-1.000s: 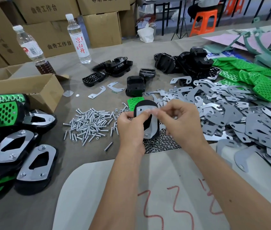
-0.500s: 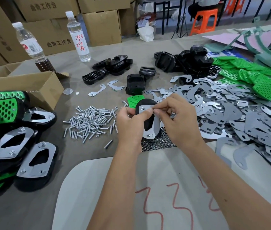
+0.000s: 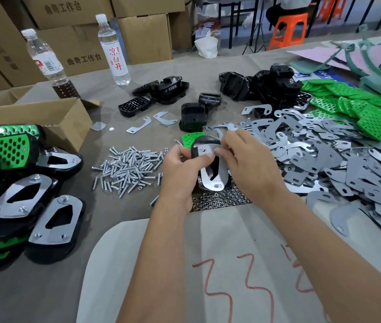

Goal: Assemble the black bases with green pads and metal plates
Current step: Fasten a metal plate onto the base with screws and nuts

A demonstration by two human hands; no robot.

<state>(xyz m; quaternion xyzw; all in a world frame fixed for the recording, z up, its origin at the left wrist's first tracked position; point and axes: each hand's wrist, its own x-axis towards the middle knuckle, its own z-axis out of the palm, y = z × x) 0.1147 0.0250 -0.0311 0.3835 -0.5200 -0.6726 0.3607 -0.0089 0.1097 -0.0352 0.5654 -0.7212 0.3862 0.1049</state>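
Observation:
Above the table's middle my left hand (image 3: 180,173) grips a black base (image 3: 208,164) that carries a metal plate (image 3: 215,177) on top. My right hand (image 3: 250,164) pinches at the plate's upper end, fingertips next to my left thumb; what it pinches is too small to see. A green pad (image 3: 190,138) lies just behind the base. Loose metal plates (image 3: 338,159) cover the table to the right, green pads (image 3: 352,106) lie heaped at the far right, and black bases (image 3: 266,87) sit behind.
Screws (image 3: 126,169) lie piled left of my hands, nuts (image 3: 219,198) under them. Finished assemblies (image 3: 21,194) are stacked at the left beside an open cardboard box (image 3: 44,117). Two bottles (image 3: 113,50) stand at the back. A white sheet (image 3: 184,264) with red marks lies nearest me.
Both hands with the base have drifted slightly down and left in view; my right fingers stay pinched at the plate's top end.

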